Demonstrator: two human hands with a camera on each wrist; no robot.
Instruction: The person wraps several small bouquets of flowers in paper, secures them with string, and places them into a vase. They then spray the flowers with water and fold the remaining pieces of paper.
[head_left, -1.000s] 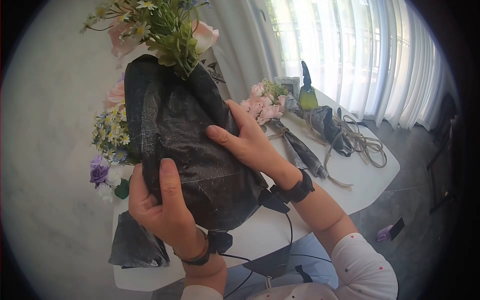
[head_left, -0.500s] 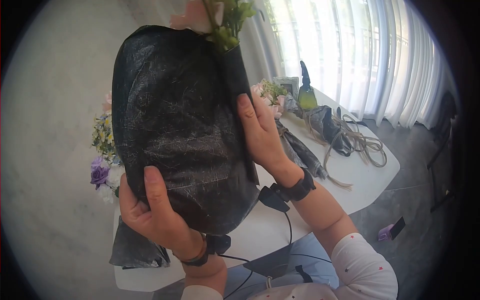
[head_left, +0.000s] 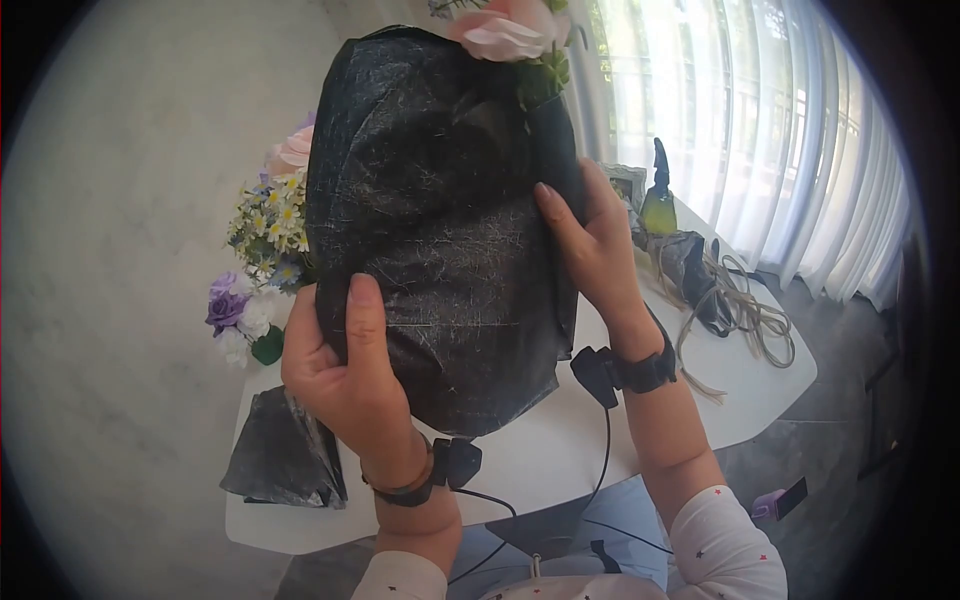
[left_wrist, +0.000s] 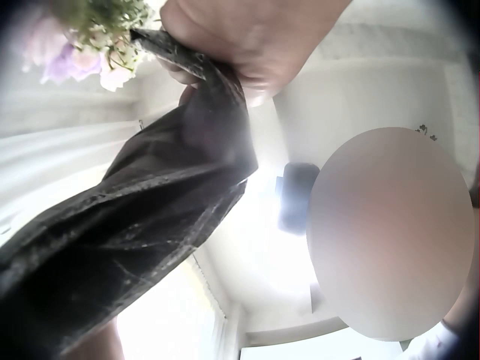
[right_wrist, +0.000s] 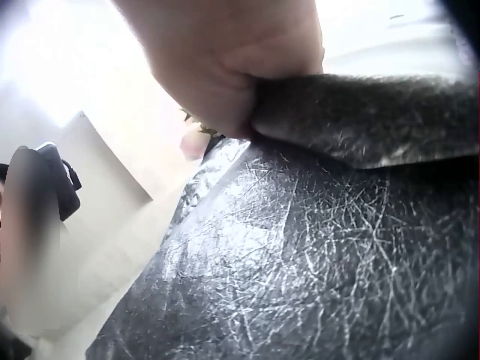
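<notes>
Black crinkled wrapping (head_left: 440, 220) is held up in front of the person, with a pink flower (head_left: 510, 30) and green leaves showing at its top right. The left hand (head_left: 350, 375) grips its lower left edge, thumb on the front face. On the right edge, the right hand (head_left: 595, 245) holds the wrapping, thumb in front. In the left wrist view the left hand (left_wrist: 247, 37) pinches a fold of the black wrapping (left_wrist: 135, 217). The right wrist view shows the right hand (right_wrist: 232, 60) against the creased sheet (right_wrist: 300, 247). Fingers behind the wrapping are hidden.
Daisies (head_left: 270, 225) and purple and white flowers (head_left: 230, 305) stand at the left. A folded black wrap (head_left: 280, 450) lies on the white table (head_left: 500, 465). At the right are a spray bottle (head_left: 659, 200), coiled cord (head_left: 760, 320) and another dark wrap.
The wrapping has turned to show a broad flat face, and its flowers have shifted right. The right hand has moved up along the right edge. The head view has shifted slightly.
</notes>
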